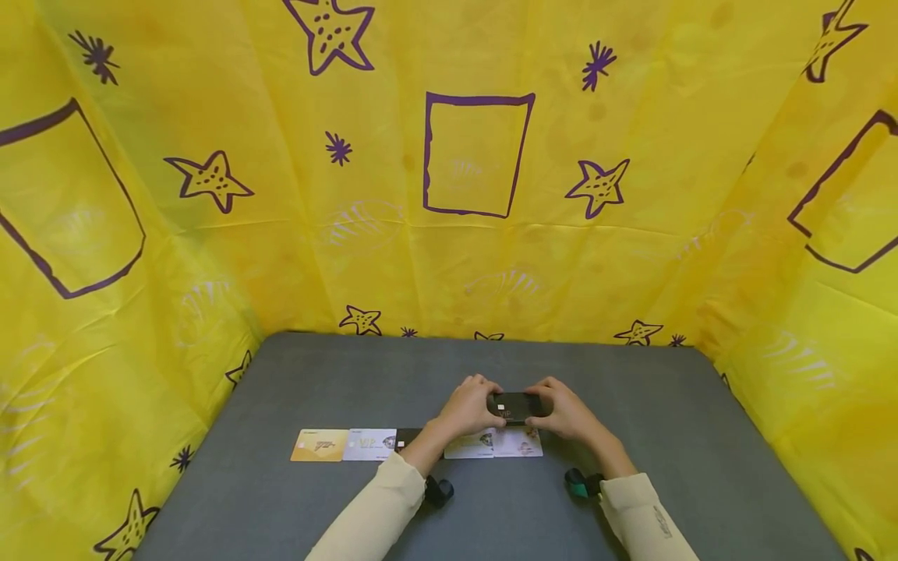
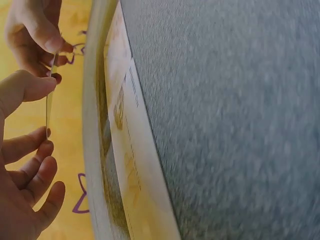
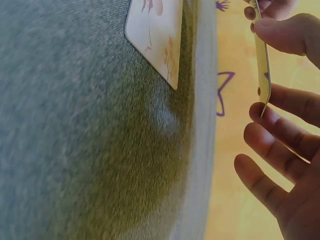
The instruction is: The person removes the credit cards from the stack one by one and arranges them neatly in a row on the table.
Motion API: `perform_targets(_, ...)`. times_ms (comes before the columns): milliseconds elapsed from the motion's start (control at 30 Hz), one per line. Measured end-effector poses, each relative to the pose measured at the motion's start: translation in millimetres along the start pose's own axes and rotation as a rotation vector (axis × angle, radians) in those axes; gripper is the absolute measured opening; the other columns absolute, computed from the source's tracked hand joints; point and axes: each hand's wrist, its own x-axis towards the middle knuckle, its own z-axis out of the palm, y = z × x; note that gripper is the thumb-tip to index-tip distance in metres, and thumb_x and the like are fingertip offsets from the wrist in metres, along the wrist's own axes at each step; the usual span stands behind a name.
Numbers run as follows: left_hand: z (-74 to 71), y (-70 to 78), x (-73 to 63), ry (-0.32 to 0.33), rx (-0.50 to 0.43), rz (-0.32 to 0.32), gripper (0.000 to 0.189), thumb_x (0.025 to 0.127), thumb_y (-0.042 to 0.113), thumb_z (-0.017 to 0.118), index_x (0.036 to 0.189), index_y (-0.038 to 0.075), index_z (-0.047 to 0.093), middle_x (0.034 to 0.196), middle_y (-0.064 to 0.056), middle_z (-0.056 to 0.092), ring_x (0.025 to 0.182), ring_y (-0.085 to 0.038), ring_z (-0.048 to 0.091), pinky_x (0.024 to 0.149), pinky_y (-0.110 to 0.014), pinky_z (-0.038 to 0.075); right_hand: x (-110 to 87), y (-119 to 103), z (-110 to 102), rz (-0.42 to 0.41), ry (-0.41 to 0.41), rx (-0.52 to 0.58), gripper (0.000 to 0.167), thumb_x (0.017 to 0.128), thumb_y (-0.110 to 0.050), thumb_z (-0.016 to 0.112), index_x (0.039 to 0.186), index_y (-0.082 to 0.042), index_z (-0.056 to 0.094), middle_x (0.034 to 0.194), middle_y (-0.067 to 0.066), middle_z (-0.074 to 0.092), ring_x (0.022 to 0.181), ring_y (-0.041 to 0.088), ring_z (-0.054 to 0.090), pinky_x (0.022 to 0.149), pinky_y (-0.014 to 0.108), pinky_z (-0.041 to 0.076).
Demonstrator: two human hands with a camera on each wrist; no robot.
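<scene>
Both hands hold one black card (image 1: 517, 407) marked "VIP" above the table, seen from the head. My left hand (image 1: 468, 407) pinches its left end between thumb and fingers. At the opposite end, my right hand (image 1: 567, 411) pinches it the same way. The wrist views show this card (image 3: 262, 65) edge-on, thin and raised off the surface. Just below it, a row of cards lies flat on the table: a gold card (image 1: 317, 445), a white VIP card (image 1: 369, 444), a dark card (image 1: 407, 436) partly hidden by the left wrist, and white cards (image 1: 519, 444) at the right end.
The grey table (image 1: 281, 389) has yellow cloth (image 1: 477, 265) with purple starfish drawings hanging behind it and at both sides. Dark straps (image 1: 440, 492) hang at the wrists. Light sleeves (image 1: 372, 506) cover the forearms.
</scene>
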Motion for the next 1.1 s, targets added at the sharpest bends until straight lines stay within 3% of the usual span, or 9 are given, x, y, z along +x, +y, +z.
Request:
perform_targets(400,7.1,14.6,2.3,0.005,-0.075,-0.031,0.052,0.076,0.035,0.08,0.122,0.017,0.066,0.113,-0.002,0.059,0.099,-0.017,0.051,0.083,-0.032,0.045,-12.4,7.6,-5.3,0.007,0.067,-0.004,0.047,0.072,-0.018,0.083,0.115,-0.004,0.069,0.109,0.009,0.061,0.095,0.025,0.059,0.083,0.044,0.049)
perform_targets(833,24.3,30.7,10.9,0.026,-0.044,-0.02,0.052,0.076,0.036,0.08,0.121,0.015,0.066,0.107,-0.003,0.06,0.095,-0.017,0.051,0.083,-0.032,0.044,-25.4,21.0,-13.8,0.035,0.091,-0.003,0.045,0.074,-0.016,0.083,0.114,-0.001,0.069,0.115,0.013,0.063,0.107,0.035,0.058,0.09,0.054,0.046)
perform_targets(1100,32.9,38.6,8.7,0.031,-0.031,-0.001,0.051,0.074,0.034,0.081,0.119,0.014,0.067,0.105,-0.003,0.061,0.093,-0.016,0.052,0.082,-0.029,0.045,-35.4,27.0,-13.7,0.044,0.09,-0.016,0.043,0.073,-0.017,0.083,0.11,-0.001,0.069,0.114,0.013,0.064,0.106,0.036,0.058,0.09,0.054,0.045)
